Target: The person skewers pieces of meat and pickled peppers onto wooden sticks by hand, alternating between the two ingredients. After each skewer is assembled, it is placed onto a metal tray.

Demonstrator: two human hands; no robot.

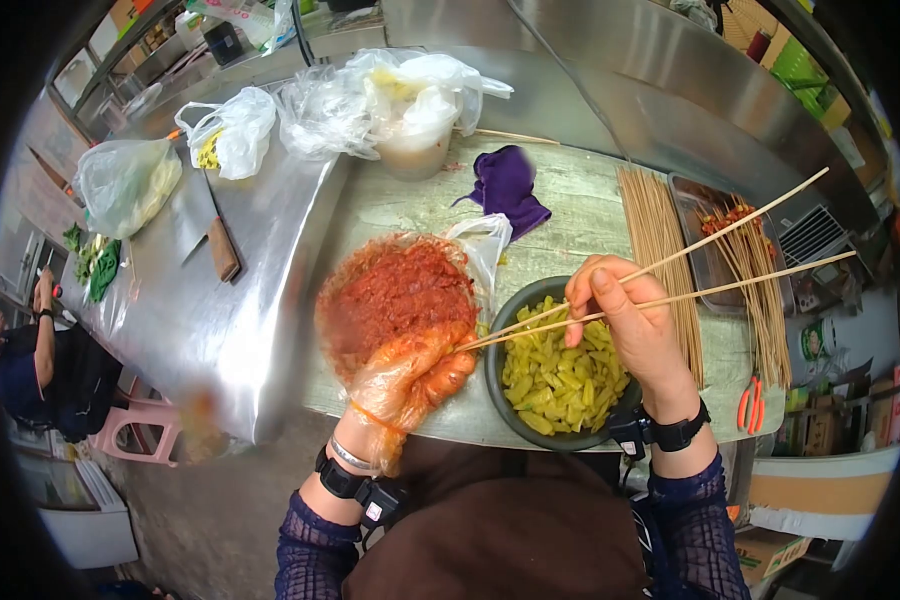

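Observation:
My left hand (410,375), in a clear plastic glove smeared red, is closed at the right front edge of a bowl of red minced meat (400,290). The lower tips of two long wooden skewers (740,275) meet at its fingers. My bare right hand (625,315) pinches both skewers farther up, over a dark bowl (497,385) of cut green peppers (560,380). The skewers spread apart towards their upper right ends. What the left fingers enclose is hidden.
Behind are a purple cloth (510,190) and plastic bags (370,100). Loose skewers (660,240), a tray of filled skewers (735,225) and orange-handled scissors (751,405) lie right. A knife (222,245) lies left; another person (40,360) is far left.

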